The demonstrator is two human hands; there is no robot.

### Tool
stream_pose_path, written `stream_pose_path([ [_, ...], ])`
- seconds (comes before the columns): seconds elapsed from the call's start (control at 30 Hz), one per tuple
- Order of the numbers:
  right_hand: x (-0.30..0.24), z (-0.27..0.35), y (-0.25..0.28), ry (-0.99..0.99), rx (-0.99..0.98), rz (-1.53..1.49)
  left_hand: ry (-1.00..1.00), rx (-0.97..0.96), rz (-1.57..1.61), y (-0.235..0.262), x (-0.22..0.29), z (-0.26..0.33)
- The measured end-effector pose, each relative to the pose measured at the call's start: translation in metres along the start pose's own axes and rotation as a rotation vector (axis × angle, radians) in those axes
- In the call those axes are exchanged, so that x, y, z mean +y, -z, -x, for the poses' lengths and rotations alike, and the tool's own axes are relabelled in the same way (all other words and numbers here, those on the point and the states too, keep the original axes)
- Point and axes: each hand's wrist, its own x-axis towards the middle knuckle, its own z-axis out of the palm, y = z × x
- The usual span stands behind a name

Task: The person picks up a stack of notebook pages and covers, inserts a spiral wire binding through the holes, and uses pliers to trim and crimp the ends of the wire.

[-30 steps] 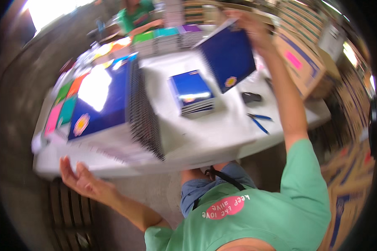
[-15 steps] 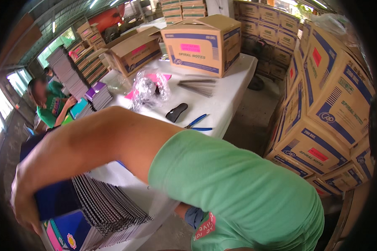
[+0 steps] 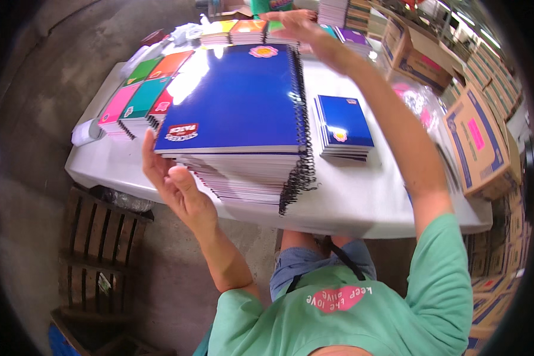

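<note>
- Concrete floor (image 3: 172, 261) is seen below a white-covered table (image 3: 362, 190), with a cardboard box (image 3: 486, 166) placed at its right end.
- Near the table's front edge, a tall stack of blue-covered spiral notebooks (image 3: 237, 101) is set, perhaps for easy reach; its black coils (image 3: 302, 130) are turned to the right, probably to keep the pile orderly.
- At the near left corner, the left hand (image 3: 181, 187) is held open, thumb spread, nothing gripped; whether the stack is touched cannot be told.
- Beyond the far right corner, the right hand (image 3: 296, 26) is raised with fingers extended, nothing seen held.
- Small blue notebooks (image 3: 344, 118) are piled separately, likely sorted by size.
- Multicoloured notebooks (image 3: 145, 98) are grouped at left, apparently by cover.
</note>
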Motion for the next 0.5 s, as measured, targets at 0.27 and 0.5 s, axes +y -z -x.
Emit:
stream_pose_path([
  [0.27,0.028,0.021,-0.042,0.047,0.461,-0.697,0.060,0.011,0.068,-0.015,-0.012,0.001],
  [0.5,0.029,0.012,-0.054,0.138,0.577,-0.688,-0.002,0.051,0.047,-0.024,-0.013,0.000],
])
